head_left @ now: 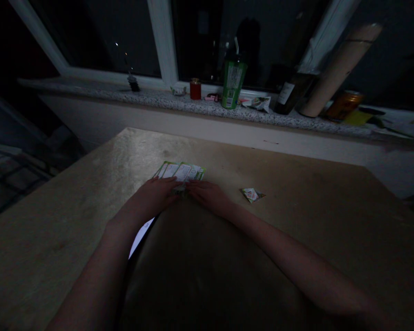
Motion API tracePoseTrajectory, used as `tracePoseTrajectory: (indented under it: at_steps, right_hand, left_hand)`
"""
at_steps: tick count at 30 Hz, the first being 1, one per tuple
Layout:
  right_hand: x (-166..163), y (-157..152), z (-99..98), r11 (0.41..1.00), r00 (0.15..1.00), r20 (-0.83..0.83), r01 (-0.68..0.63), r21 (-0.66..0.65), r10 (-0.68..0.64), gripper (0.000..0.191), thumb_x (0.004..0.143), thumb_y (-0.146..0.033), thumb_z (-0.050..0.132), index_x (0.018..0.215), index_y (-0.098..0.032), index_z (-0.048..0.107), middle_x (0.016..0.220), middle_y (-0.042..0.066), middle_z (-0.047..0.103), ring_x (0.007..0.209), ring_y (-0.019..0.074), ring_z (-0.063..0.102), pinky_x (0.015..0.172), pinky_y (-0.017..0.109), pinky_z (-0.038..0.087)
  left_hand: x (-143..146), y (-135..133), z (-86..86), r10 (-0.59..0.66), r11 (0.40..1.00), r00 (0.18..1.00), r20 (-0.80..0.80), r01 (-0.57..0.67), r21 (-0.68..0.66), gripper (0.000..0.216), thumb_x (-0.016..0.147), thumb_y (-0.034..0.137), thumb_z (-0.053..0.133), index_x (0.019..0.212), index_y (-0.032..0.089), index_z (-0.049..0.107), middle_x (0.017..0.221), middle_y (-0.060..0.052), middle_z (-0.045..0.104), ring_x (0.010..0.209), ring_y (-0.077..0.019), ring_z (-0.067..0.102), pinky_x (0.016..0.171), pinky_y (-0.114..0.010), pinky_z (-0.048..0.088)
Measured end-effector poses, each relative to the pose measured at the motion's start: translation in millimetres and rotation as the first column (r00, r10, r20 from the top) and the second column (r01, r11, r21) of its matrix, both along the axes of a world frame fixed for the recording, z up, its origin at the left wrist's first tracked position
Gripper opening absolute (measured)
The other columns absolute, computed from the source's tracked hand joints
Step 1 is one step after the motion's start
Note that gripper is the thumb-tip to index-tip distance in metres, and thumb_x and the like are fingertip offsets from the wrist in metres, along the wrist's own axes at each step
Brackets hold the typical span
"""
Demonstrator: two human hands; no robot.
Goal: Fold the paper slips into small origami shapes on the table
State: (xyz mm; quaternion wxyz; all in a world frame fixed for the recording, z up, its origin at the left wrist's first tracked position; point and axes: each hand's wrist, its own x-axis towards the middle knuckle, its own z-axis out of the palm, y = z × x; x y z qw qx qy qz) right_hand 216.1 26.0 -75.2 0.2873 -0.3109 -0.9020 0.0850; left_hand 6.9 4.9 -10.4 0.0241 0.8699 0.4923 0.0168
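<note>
A flat green-and-white printed piece (182,171), like opened packaging or paper with several panels, lies on the table (100,197) before me. My left hand (155,192) rests over its near left part, fingers stretched out and lying flat. From the other side my right hand (209,195) lies on its near edge, fingers also extended. The two sets of fingertips nearly meet, and a small dim crumpled-looking bit shows between them. A small folded printed packet (252,195) sits to the right, apart from my hands.
A bright white surface (141,236) shows beside my left forearm, partly hidden. Along the granite windowsill (148,99) stand a red jar (195,89), a green cup with a straw (233,82), a dark bottle (285,96), a tall tube (341,69) and an orange can (345,105).
</note>
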Motion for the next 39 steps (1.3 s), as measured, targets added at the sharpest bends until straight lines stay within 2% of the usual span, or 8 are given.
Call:
tracePoseTrajectory:
  at_steps: [4,9,15,19,27,30,33,39]
  right_hand:
    - [7.6,-4.8,2.8,1.0,0.997,-0.074,0.023,-0.017,-0.025,0.03,0.096,-0.025,0.043,0.12,-0.019,0.06,0.125,0.007,0.062,0.118,0.0149,0.056,0.102,0.032,0.046]
    - [16.7,-11.6,8.6,0.997,0.993,-0.118,0.027,0.071,-0.019,0.029,0.096,-0.025,0.043,0.116,-0.018,0.063,0.122,0.007,0.063,0.12,0.0154,0.055,0.103,0.032,0.046]
    - [38.4,-25.4,12.4,0.989,0.995,-0.099,0.043,0.141,-0.029,0.027,0.095,-0.024,0.045,0.114,-0.02,0.064,0.121,0.007,0.064,0.12,0.0162,0.055,0.102,0.033,0.047]
    - [59.3,-39.7,14.8,0.99,0.997,-0.051,0.066,0.126,-0.06,0.026,0.094,-0.023,0.047,0.114,-0.021,0.064,0.119,0.007,0.066,0.118,0.018,0.056,0.099,0.035,0.048]
    - [108.0,-88.4,16.7,0.991,0.995,-0.073,0.073,0.115,-0.065,0.025,0.093,-0.023,0.048,0.111,-0.017,0.064,0.114,0.01,0.068,0.113,0.0199,0.06,0.096,0.038,0.05]
    - [127.8,-112.4,17.0,0.996,0.996,-0.052,0.07,0.054,-0.067,0.024,0.093,-0.022,0.048,0.111,-0.019,0.063,0.112,0.01,0.069,0.109,0.0186,0.062,0.096,0.038,0.05]
    - [144.2,-133.8,18.7,0.997,0.996,-0.037,0.075,-0.007,-0.075,0.024,0.092,-0.019,0.047,0.111,-0.018,0.063,0.112,0.01,0.068,0.109,0.0185,0.062,0.093,0.036,0.052]
    - [160.6,-160.5,21.7,0.995,0.995,0.006,0.101,-0.019,-0.101,0.025,0.094,-0.02,0.046,0.112,-0.017,0.063,0.112,0.01,0.069,0.106,0.0192,0.064,0.092,0.036,0.053]
  left_hand:
    - [6.4,0.3,1.0,-0.023,0.999,1.0,0.016,0.023,0.026,0.044,0.089,0.027,0.048,0.132,0.021,0.051,0.137,-0.007,0.052,0.124,-0.0245,0.049,0.106,-0.041,0.031]
    - [13.1,3.7,-4.1,-0.073,0.995,0.997,0.034,0.071,0.066,0.044,0.087,0.019,0.048,0.131,0.021,0.051,0.136,-0.006,0.053,0.124,-0.0218,0.048,0.109,-0.038,0.028]
    - [26.9,2.5,-0.3,-0.095,0.993,0.995,-0.009,0.095,0.065,0.044,0.087,0.018,0.045,0.131,0.018,0.052,0.135,-0.008,0.054,0.125,-0.0235,0.048,0.107,-0.037,0.032]
    - [41.5,0.6,0.4,-0.157,0.987,0.988,0.009,0.156,0.029,0.042,0.086,0.017,0.043,0.125,0.022,0.056,0.132,-0.005,0.057,0.12,-0.0231,0.052,0.105,-0.039,0.033]
    - [77.3,-28.1,-8.2,-0.353,0.936,0.936,0.013,0.352,0.025,0.028,0.086,0.012,0.048,0.106,0.022,0.065,0.101,-0.006,0.07,0.097,-0.0263,0.064,0.088,-0.039,0.046]
    - [92.5,-44.5,-12.4,-0.471,0.882,0.882,0.022,0.47,0.026,0.026,0.089,0.012,0.046,0.105,0.02,0.064,0.104,-0.007,0.069,0.096,-0.0247,0.063,0.087,-0.037,0.047]
    - [104.4,-55.6,-16.3,-0.568,0.822,0.822,0.034,0.566,0.058,0.029,0.093,0.014,0.04,0.109,0.019,0.063,0.113,-0.007,0.067,0.102,-0.023,0.062,0.094,-0.04,0.043]
    - [113.3,-64.2,-17.6,-0.595,0.801,0.801,0.062,0.598,-0.044,0.035,0.096,0.028,0.039,0.127,0.023,0.054,0.135,-0.006,0.054,0.122,-0.0233,0.051,0.102,-0.041,0.037]
